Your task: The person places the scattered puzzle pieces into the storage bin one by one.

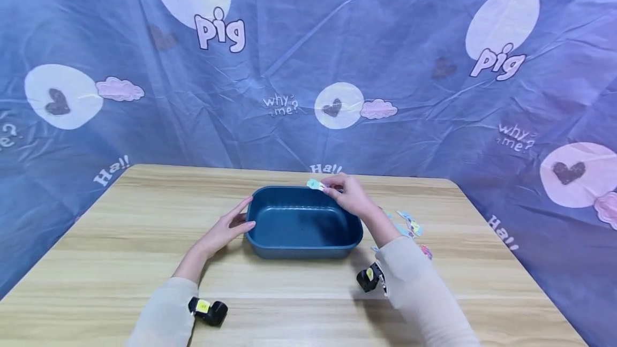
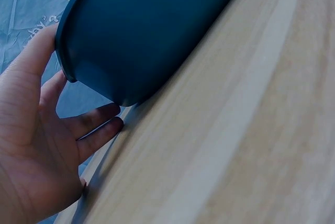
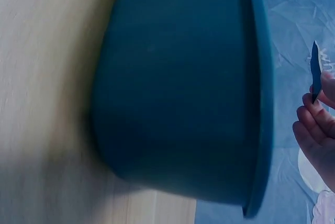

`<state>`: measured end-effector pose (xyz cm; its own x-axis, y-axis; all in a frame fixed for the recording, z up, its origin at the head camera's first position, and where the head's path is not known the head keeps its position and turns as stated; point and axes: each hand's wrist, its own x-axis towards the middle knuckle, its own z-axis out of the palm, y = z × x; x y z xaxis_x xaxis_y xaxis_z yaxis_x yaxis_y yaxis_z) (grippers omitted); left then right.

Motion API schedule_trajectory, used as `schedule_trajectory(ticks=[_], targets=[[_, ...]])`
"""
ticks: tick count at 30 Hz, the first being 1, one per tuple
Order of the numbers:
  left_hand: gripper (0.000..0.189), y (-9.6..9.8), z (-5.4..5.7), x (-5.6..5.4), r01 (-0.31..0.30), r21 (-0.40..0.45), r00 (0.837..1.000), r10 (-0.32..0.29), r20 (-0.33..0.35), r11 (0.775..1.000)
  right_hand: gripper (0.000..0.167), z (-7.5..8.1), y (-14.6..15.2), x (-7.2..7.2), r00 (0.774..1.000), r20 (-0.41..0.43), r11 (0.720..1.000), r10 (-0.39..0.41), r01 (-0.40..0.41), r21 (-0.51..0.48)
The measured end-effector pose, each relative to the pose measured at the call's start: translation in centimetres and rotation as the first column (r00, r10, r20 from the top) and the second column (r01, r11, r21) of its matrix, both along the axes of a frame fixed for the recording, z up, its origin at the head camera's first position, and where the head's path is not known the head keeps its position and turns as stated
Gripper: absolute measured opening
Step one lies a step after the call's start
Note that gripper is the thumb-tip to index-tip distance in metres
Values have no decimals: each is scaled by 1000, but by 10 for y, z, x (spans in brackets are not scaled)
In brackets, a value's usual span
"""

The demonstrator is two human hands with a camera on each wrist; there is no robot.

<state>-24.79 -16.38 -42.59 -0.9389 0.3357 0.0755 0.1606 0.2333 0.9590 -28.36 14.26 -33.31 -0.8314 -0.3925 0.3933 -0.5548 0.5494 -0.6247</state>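
Observation:
A dark teal rectangular basin point(image 1: 303, 252) stands on the wooden table, its inside bare where it shows. At its left end is my left hand point(image 1: 224, 233), thumb and fingers spread against the rim. The left wrist view has the same hand point(image 2: 47, 130) with fingertips at the basin's outer wall point(image 2: 136, 30). Above the far right rim, my right hand point(image 1: 349, 195) pinches a small flat cut-out point(image 1: 314, 184), pale turquoise and white, between thumb and fingers. In the right wrist view this thin piece point(image 3: 315, 69) appears edge-on.
Several colourful flat cut-outs point(image 1: 409, 225) lie on the table right of the basin, partly hidden by my right forearm. Behind the wooden table point(image 1: 159, 197) hangs a blue printed cloth point(image 1: 270, 138). Black wrist cameras sit on both sleeves, one at the left wrist point(image 1: 209, 310).

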Motion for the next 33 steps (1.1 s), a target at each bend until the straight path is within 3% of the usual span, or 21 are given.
schedule_trajectory(ticks=[9, 21, 33], targets=[[66, 2, 1, 0, 10, -3, 1000, -10, -16, 1000, 14, -5, -15, -5, 998, -37, 999, 48, -48, 6], [65, 2, 0, 0, 16, 11, 1000, -16, 7, 1000, 15, -13, -43, -10, 996, 29, 995, 86, -88, 56], [66, 2, 0, 0, -5, -31, 1000, 5, 0, 1000, 14, -29, -70, -12, 993, 36, 988, 111, -115, 105]])
